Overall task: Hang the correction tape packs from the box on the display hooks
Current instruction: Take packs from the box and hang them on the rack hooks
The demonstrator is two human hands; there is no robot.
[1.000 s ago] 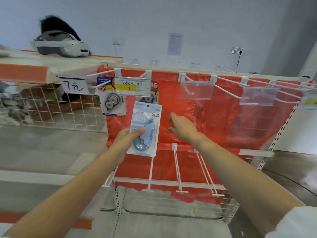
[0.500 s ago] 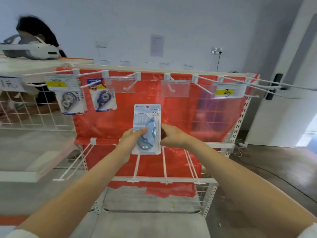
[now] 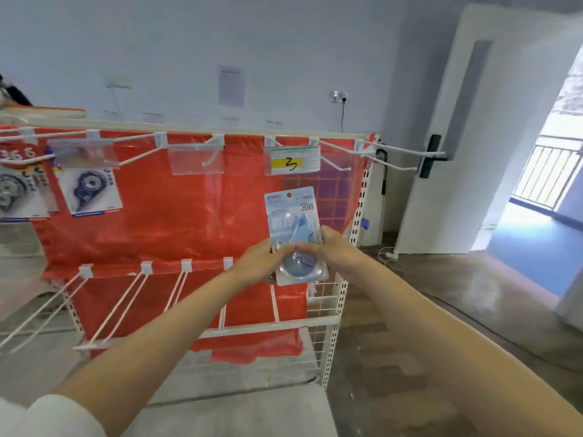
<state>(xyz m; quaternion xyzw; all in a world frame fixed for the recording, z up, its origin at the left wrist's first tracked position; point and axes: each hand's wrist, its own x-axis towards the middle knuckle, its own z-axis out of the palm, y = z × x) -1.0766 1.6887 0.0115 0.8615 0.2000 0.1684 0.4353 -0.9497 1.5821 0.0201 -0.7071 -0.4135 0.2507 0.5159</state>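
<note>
- Pale blue and clear plastic make up the correction tape pack (image 3: 295,234), a blister card marked "30m", held upright in front of the red backing sheet (image 3: 189,222) of a display rack.
- The left hand (image 3: 258,263) grips the pack's lower left edge, thumb across the front of the blister.
- The right hand (image 3: 334,253) grips the lower right edge, fingers curled round the card; the two thumbs nearly meet on the blister.
- The pack's top edge sits just below a price label holder (image 3: 295,160) with a yellow strip and a handwritten "3"; the pack is not on any hook.
- Above, a row of white wire display hooks (image 3: 391,149) juts from the rack's top rail; one clear label holder (image 3: 195,159) hangs to the left of the numbered one.
- Further left, a hung pack with a dark blue tape dispenser (image 3: 90,190) hangs from a hook, and another hung pack with a grey dispenser (image 3: 15,193) is cut off at the frame's left edge.
- A lower row of white hooks (image 3: 126,304) slopes out toward the viewer beneath the hands.
- To the right stands a white door (image 3: 457,137) with a black handle, open onto a bright area with a railing.
- Behind the rack is a pale wall with a paper notice (image 3: 231,86) and a wall socket (image 3: 338,96).
</note>
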